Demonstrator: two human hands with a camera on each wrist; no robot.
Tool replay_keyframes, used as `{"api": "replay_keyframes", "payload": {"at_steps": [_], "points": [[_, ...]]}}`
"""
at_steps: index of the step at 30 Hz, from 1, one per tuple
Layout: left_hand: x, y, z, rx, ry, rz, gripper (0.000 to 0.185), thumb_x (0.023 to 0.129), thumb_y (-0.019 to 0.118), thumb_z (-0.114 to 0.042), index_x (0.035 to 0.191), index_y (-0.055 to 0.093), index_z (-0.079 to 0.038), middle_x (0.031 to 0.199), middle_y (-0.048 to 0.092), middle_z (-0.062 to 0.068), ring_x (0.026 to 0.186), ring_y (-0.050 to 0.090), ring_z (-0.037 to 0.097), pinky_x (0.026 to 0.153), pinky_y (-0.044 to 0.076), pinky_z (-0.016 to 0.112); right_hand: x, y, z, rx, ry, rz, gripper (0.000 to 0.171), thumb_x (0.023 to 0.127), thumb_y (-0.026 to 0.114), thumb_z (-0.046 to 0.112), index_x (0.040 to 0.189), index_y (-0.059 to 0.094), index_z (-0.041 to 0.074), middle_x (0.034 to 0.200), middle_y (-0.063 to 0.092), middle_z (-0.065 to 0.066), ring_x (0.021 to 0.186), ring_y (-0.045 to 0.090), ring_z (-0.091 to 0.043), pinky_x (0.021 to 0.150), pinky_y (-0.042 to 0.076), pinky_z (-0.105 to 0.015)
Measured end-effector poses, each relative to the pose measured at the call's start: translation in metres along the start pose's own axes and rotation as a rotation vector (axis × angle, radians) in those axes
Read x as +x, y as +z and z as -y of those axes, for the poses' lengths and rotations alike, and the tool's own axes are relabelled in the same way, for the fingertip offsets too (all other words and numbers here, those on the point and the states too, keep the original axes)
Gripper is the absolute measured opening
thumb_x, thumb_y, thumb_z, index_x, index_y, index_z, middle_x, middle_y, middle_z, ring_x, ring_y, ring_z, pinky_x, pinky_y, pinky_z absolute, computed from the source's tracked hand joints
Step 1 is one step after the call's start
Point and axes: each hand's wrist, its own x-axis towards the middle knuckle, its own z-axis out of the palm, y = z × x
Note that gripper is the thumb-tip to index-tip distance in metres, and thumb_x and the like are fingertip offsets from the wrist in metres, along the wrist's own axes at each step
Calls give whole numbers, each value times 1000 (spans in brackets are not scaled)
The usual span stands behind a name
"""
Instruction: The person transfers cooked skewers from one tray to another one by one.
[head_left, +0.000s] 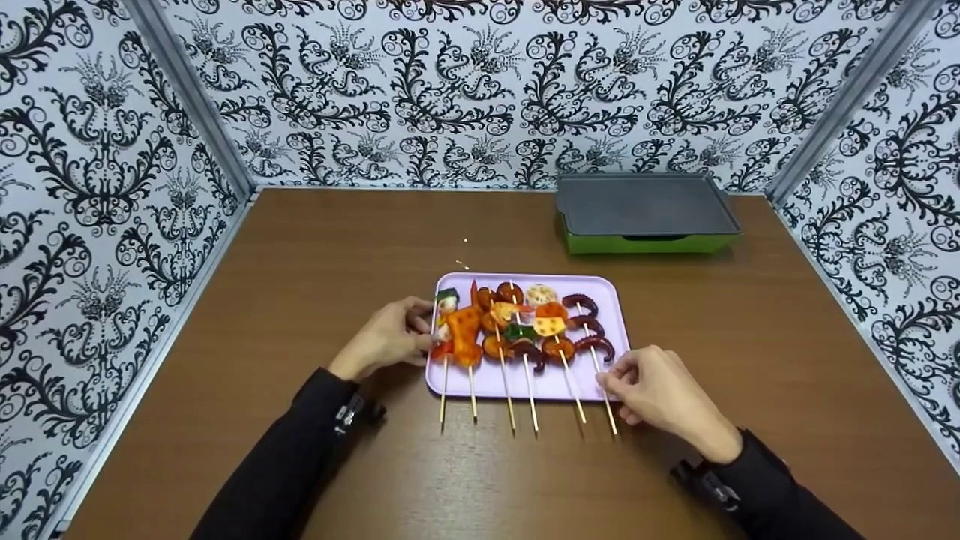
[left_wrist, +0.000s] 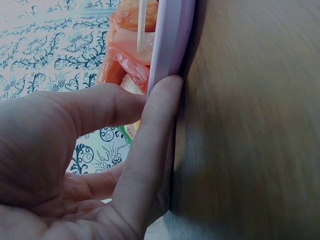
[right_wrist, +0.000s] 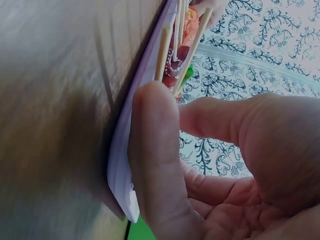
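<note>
A lilac tray [head_left: 487, 382] lies in the middle of the brown table [head_left: 300, 255], loaded with several wooden skewers [head_left: 517, 326] of orange, red and green food pieces. Their sticks jut out over the tray's near edge. My left hand [head_left: 420, 334] grips the tray's left rim. In the left wrist view the thumb of that hand [left_wrist: 150, 97] lies along the rim of the tray [left_wrist: 172, 35], with the fingers on the food side. My right hand [head_left: 615, 382] holds the tray's near right corner. There the thumb of that hand [right_wrist: 170, 105] presses the edge of the tray [right_wrist: 120, 165] beside the stick ends [right_wrist: 165, 50].
A green box with a flat grey top [head_left: 645, 204] stands at the back right of the table. Patterned black-and-white walls [head_left: 480, 90] close the table in on the left, back and right. Bare wood lies around the tray.
</note>
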Motion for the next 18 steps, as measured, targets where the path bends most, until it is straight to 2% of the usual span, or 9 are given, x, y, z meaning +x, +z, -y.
{"api": "replay_keyframes", "payload": {"at_steps": [6, 11, 18], "points": [[0, 1, 1, -8, 1, 0, 62, 86, 76, 5, 144, 54, -2, 107, 62, 20, 84, 71, 30, 66, 69, 41, 0, -8, -2, -37, -37, -29, 17, 97, 75, 21, 85, 76, 8, 64, 68, -3, 46, 65, -17, 40, 59, -33], [1, 1, 2, -15, -3, -2, 59, 88, 75, 3, 143, 54, -2, 107, 61, 19, 84, 71, 29, 66, 69, 41, 2, -16, -4, -57, -54, -68, 21, 102, 67, 18, 85, 77, 10, 59, 65, 1, 45, 64, -17, 39, 58, -34], [1, 0, 2, -31, -14, 1, 61, 86, 75, 4, 143, 54, -1, 108, 62, 20, 83, 71, 30, 67, 69, 42, 8, -28, -17, -31, -104, -174, 24, 107, 59, 18, 94, 76, 8, 71, 69, -4, 55, 67, -18, 45, 58, -30]]}}
